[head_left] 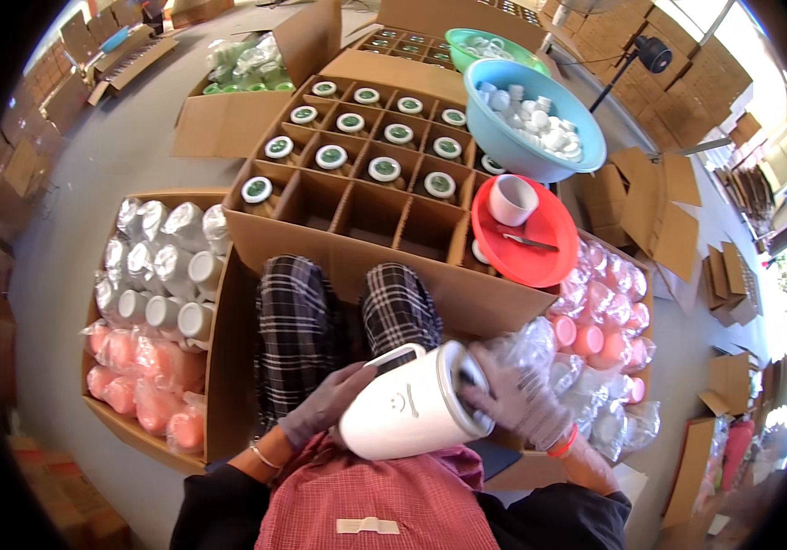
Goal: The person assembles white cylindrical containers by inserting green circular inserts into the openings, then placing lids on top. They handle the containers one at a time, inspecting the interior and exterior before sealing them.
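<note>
A large white tumbler mug [404,410] with a handle and a simple smiling-face print lies tilted over my lap, its mouth toward the right. My gloved left hand [327,404] is closed round the mug's handle side, near its base. At the mouth is my gloved right hand [523,403], its fingers reaching at or just inside the rim and blurred by motion. Whether those fingers pinch anything I cannot tell. Clear plastic wrap [520,348] sits right beside the right hand.
Ahead stands a divided carton [366,240] with several white-lidded pieces. On its right rest a red basin [503,247] with a white cup and a dark-bladed tool, and a blue basin [480,124] of small white parts. Boxes of wrapped silver-grey tumblers [173,261] and pink tumblers [609,344] flank me.
</note>
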Demonstrator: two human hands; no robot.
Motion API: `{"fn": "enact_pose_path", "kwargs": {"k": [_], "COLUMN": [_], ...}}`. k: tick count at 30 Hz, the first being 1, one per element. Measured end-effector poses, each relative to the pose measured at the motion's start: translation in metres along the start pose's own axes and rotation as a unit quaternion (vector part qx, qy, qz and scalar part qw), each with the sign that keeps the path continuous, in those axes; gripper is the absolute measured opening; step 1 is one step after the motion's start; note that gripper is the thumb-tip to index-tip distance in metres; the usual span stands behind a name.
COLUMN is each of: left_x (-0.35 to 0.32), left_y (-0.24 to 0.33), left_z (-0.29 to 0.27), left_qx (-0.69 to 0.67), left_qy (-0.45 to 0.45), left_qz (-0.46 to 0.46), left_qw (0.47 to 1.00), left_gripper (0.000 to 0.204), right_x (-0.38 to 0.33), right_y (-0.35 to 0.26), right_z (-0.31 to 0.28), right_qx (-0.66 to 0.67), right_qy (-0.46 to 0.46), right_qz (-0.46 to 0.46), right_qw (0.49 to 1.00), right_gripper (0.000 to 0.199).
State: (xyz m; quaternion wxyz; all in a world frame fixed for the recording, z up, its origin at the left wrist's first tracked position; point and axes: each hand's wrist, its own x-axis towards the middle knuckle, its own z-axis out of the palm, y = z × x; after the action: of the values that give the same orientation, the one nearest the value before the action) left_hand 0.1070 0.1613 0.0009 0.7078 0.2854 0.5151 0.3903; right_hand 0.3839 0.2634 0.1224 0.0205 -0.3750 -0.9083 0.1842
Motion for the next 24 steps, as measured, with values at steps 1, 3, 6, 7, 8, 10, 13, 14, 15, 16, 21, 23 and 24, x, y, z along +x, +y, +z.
{"fn": "enact_pose_path", "kwargs": {"k": [1, 3, 6, 7, 8, 10, 13, 14, 15, 16, 21, 23, 24], "left_x": [-0.006, -0.019, -0.032, -0.029, -0.024, -0.027, -0.041, -0.040, -0.038, -0.032, -0.034, -0.037, -0.039], "left_y": [0.006, 0.014, 0.023, 0.018, 0.015, 0.025, 0.070, 0.087, 0.087, 0.089, 0.073, 0.081, 0.100], "left_z": [0.004, -0.002, -0.004, 0.000, 0.003, -0.001, 0.023, 0.032, 0.037, 0.035, 0.025, 0.039, 0.047], "left_qx": [0.052, 0.071, 0.074, 0.013, -0.048, 0.008, 0.348, 0.531, 0.570, 0.520, 0.093, 0.216, 0.455], "left_qy": [0.017, 0.030, 0.040, 0.033, 0.022, -0.019, 0.021, 0.040, 0.016, 0.004, -0.015, 0.051, 0.073], "left_qz": [0.026, 0.062, 0.019, -0.008, -0.029, 0.048, 0.373, 0.519, 0.540, 0.528, 0.219, 0.310, 0.531], "left_qw": [0.998, 0.995, 0.996, 0.999, 0.998, 0.999, 0.860, 0.669, 0.619, 0.671, 0.971, 0.924, 0.711], "left_gripper": [0.047, 0.035, 0.033, 0.040, 0.047, 0.052, 0.038, 0.037, 0.038, 0.035, 0.030, 0.029, 0.029], "right_x": [-0.020, -0.050, -0.029, -0.025, -0.020, -0.011, -0.011, -0.008, -0.009, -0.014, -0.002, 0.002, 0.005], "right_y": [0.010, 0.041, 0.006, -0.004, -0.011, -0.014, -0.016, -0.014, -0.017, 0.008, -0.009, -0.014, -0.008], "right_z": [0.011, 0.050, 0.047, 0.056, 0.062, 0.074, 0.093, 0.090, 0.092, 0.104, 0.041, 0.062, 0.071], "right_qx": [-0.025, -0.052, 0.087, 0.217, 0.337, 0.422, 0.574, 0.718, 0.810, 0.825, 0.256, 0.393, 0.629], "right_qy": [-0.027, -0.101, 0.075, 0.111, 0.148, 0.203, 0.206, 0.145, 0.123, 0.076, 0.305, 0.329, 0.191], "right_qz": [0.000, -0.069, -0.035, -0.062, -0.090, -0.118, -0.007, 0.100, 0.217, 0.175, -0.201, -0.084, 0.020], "right_qw": [0.999, 0.991, 0.993, 0.968, 0.925, 0.875, 0.793, 0.673, 0.531, 0.532, 0.895, 0.854, 0.753], "right_gripper": [0.055, 0.043, 0.053, 0.057, 0.062, 0.066, 0.066, 0.062, 0.059, 0.051, 0.049, 0.048, 0.054]}}
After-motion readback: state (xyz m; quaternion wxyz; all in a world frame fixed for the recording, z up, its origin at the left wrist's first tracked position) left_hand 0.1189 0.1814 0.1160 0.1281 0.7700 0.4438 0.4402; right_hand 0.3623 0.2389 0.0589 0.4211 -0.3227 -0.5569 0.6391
